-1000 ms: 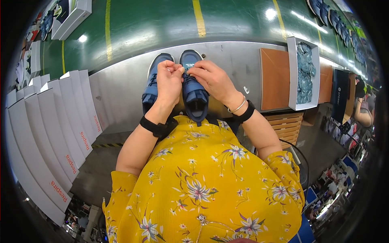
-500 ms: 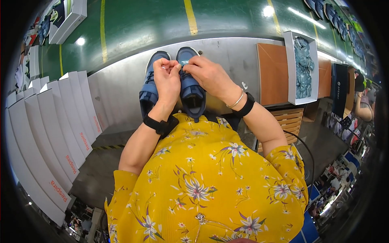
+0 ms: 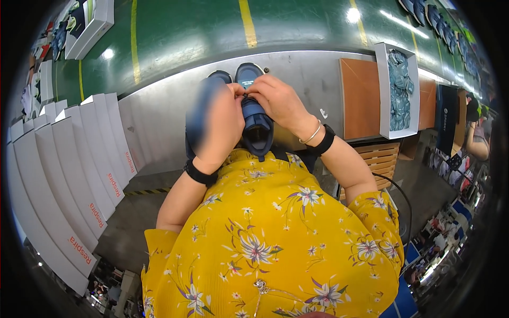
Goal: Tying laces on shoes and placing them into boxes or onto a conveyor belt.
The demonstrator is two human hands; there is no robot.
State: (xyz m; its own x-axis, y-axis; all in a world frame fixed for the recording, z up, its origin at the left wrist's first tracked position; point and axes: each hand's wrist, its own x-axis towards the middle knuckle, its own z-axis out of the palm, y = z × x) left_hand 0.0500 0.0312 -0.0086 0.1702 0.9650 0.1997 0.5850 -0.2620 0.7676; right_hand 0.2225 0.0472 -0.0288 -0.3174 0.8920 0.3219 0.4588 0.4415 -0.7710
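1. Grip: left hand (image 3: 225, 121) and right hand (image 3: 281, 103) meet at the fingertips over the lacing of a navy-blue sports shoe with a blue strap (image 3: 254, 108). Fingertips bunched close. Left hand is blurred, the contact spot small; cannot tell whether either is clamped on a lace.
2. Largest: glossy green work surface with yellow stripes (image 3: 185, 40), across the top.
3. Bare grey metal ledge (image 3: 154, 98), along the near edge of the green; carries the shoes.
4. Yellow floral-print blouse (image 3: 270, 222) on the person, just below the strapped shoe's heel.
5. Row of white cardboard boxes (image 3: 71, 169), leaning in a stack at left, well apart from the hands.
6. Orange-brown flat-topped box (image 3: 361, 98), right end of the ledge.
7. Open white box (image 3: 383, 90), just right of the orange-brown one; teal printed packets (image 3: 398, 87) inside.
8. Slatted light-wood piece (image 3: 379, 159), below those two.
9. Strapped shoe: between the hands, toe away from the person, heel near the blouse. Second navy shoe (image 3: 220, 74) just left of it, mostly behind the left hand and blur; toe visible.
10. Black wristbands (image 3: 324, 140), one per wrist.
11. Thin silver-coloured bangle (image 3: 312, 133), right wrist.
12. Small white scrap (image 3: 323, 113), on the ledge.
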